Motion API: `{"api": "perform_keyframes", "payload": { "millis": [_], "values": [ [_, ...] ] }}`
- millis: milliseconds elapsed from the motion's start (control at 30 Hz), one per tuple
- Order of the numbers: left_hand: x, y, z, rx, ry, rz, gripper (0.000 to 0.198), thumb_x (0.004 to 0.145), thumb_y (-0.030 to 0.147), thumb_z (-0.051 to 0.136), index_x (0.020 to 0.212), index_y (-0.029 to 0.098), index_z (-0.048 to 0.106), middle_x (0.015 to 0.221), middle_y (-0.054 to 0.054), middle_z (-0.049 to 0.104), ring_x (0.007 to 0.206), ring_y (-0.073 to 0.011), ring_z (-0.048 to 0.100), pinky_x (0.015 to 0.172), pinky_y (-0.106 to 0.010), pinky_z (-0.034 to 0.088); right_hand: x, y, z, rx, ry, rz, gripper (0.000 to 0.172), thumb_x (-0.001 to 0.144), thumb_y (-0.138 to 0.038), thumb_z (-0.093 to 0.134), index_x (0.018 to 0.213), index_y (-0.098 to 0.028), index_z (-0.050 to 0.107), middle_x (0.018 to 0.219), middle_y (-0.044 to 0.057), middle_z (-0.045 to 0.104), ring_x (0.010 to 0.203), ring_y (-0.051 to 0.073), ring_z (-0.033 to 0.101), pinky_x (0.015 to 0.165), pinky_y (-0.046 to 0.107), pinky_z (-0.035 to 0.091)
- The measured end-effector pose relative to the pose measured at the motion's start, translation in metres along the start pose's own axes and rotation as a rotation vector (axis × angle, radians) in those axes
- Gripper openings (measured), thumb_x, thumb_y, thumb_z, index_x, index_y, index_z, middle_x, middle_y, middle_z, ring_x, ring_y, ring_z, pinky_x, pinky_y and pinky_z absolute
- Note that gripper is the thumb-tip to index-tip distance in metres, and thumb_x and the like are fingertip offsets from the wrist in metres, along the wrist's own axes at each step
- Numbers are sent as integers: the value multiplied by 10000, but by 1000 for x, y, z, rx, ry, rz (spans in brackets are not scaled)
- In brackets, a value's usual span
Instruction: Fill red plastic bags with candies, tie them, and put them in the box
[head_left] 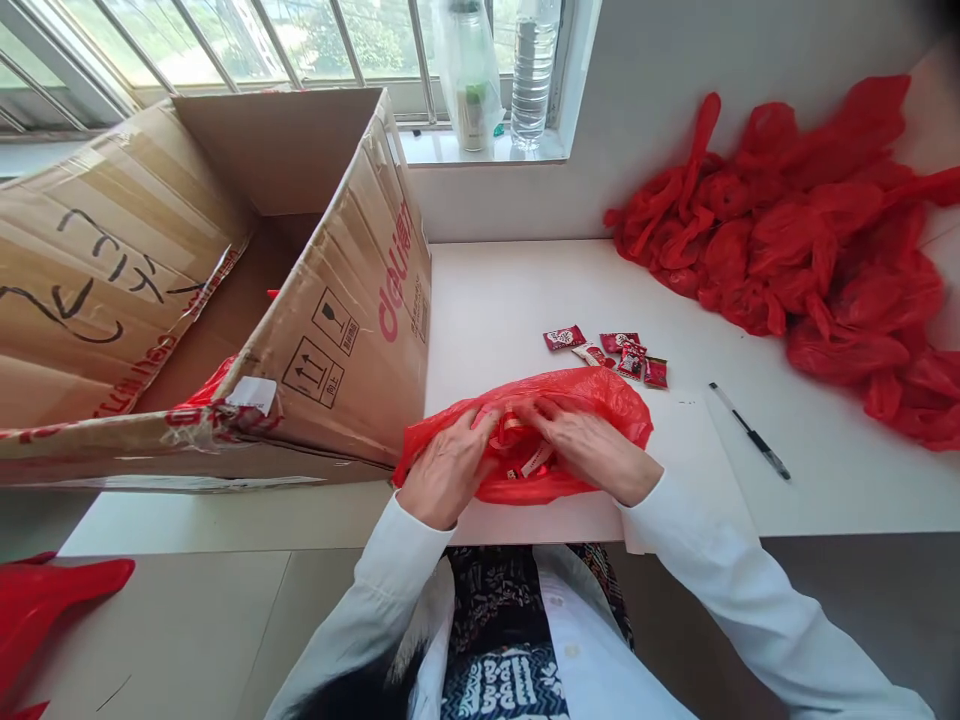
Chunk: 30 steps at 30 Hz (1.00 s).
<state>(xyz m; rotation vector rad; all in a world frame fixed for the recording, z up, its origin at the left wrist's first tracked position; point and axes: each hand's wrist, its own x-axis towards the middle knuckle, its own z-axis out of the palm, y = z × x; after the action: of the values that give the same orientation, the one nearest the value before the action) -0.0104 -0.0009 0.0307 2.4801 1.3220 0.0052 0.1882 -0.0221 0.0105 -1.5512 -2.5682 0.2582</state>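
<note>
Head view shows both hands working at a red plastic bag (600, 395) that lies on the white bench (495, 300), close to its near edge and right in front of the person. The left hand (448, 470) has its fingers curled down onto the left part of the bag, pinching film; the right hand (581, 445) presses and pinches the film at the middle, where a few small wrapped sweets and a pale strip show through the opening. Neither hand is spread flat; both are closed on thin plastic.

The bag looks very light, soft and floppy, with a slick, crinkled surface that probably slides between the fingers. It seems best taken by gathered folds or by the rim of its mouth, not by the loose belly, which would only stretch.

Its long axis runs left to right along the bench edge, and the mouth seems to face the person, though the folds hide its exact line.

Just beyond the bag lie loose sweet packets (615, 352); a black pen (750, 432) rests to the right, well apart. A heap of red bags (795, 240) fills the far right corner, and an open cardboard box (225, 290) stands to the left.
</note>
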Motion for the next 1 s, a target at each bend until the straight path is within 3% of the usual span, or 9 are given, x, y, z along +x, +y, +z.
{"api": "perform_keyframes", "payload": {
  "millis": [100, 233, 367, 533, 633, 733, 800, 900, 1000],
  "values": [
    [-3, -8, 12, -12, -33, -7, 670, 705, 77, 651, 1325, 228, 451, 1229, -163, 575, 1047, -324, 625, 810, -416, 521, 2, 7, -3, -77, -87, 47, 330, 876, -10, 405, 1132, -167, 542, 894, 69, 655, 762, 180, 635, 616, 268, 430],
    [-6, -5, 16, -76, -17, 9, 802, 638, 7, 651, 1377, 164, 382, 1268, -210, 550, 1160, -373, 558, 881, -474, 494, -5, 6, -17, -127, -69, 108, 287, 865, 8, 371, 982, -149, 580, 743, 55, 626, 674, 191, 615, 567, 279, 378],
    [-3, 3, 5, -192, 79, 64, 624, 774, 159, 652, 1348, 165, 407, 1278, -153, 561, 1164, -281, 560, 944, -416, 480, -23, -1, -30, -104, 43, 95, 352, 864, 8, 335, 1023, -186, 583, 808, 42, 646, 648, 169, 602, 555, 275, 385],
    [0, 12, 0, -500, 269, 320, 300, 831, 290, 642, 1121, 219, 618, 1116, -51, 684, 1064, -207, 619, 918, -346, 496, -42, -8, -43, 140, 187, -27, 356, 943, -112, 324, 1170, -244, 563, 1091, 45, 669, 977, 186, 626, 744, 297, 492],
    [2, 19, 4, -567, 325, 246, 219, 863, 251, 597, 1070, 213, 659, 1047, -32, 724, 945, -183, 675, 833, -292, 517, -42, -12, -46, 286, 192, 24, 273, 940, -231, 446, 1181, -257, 571, 1122, 23, 669, 1014, 187, 624, 811, 309, 501],
    [5, 24, 6, -532, 334, 169, 237, 866, 232, 591, 1094, 221, 655, 1045, -18, 731, 903, -170, 692, 797, -250, 516, -36, -14, -43, 349, 247, 101, 222, 889, -291, 568, 1105, -254, 601, 1051, 1, 689, 915, 168, 645, 776, 281, 493],
    [6, 24, 7, -480, 318, 107, 305, 867, 229, 587, 1171, 214, 612, 987, -28, 740, 846, -182, 699, 756, -261, 519, -31, -14, -40, 269, 302, 153, 127, 908, -262, 532, 998, -232, 618, 963, 5, 697, 825, 159, 641, 704, 267, 466],
    [3, 21, 11, -320, 247, -23, 418, 856, 154, 565, 1271, 153, 512, 911, -80, 725, 816, -237, 686, 706, -322, 519, -25, -13, -38, 9, 279, 260, 139, 915, -252, 499, 833, -198, 596, 790, 31, 672, 689, 173, 594, 560, 271, 367],
    [-4, 19, 17, -175, 118, -18, 277, 857, 61, 487, 1091, 157, 602, 886, -91, 690, 841, -249, 655, 683, -332, 509, -20, -12, -38, -156, 174, 358, 139, 874, -218, 541, 736, -196, 538, 678, 25, 628, 597, 167, 542, 488, 267, 260]
  ]
}}
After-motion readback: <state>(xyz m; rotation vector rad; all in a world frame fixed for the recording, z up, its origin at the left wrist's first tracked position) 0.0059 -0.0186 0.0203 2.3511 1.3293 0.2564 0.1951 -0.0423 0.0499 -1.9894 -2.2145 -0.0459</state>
